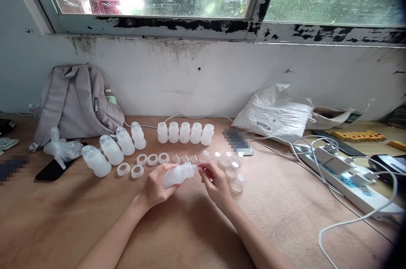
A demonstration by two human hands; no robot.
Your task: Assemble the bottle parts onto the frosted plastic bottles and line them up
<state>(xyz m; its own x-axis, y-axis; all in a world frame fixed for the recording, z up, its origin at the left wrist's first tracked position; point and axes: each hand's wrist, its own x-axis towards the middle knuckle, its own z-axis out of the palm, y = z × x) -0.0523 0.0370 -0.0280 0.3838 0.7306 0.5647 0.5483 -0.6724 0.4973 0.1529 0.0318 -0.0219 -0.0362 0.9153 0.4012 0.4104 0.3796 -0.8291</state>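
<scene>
In my left hand (161, 184) lies a frosted white baby bottle (175, 176), tilted with its neck pointing right. The fingers of my right hand (216, 179) are pinched together right at the bottle's mouth; what is between them is too small to make out. Behind the bottle, several clear teats (176, 158) sit in a row. White collar rings (137, 171) lie to the left of my left hand. Clear round caps (236, 184) are spread beyond and beside my right hand.
Several open bottles (185, 133) stand in a row at the back. Capped bottles (111, 149) stand at left, near a plastic bag (63, 147) and a grey backpack (76, 104). A phone (239, 141), a silver package (272, 112) and a power strip (349, 180) with cables are at right.
</scene>
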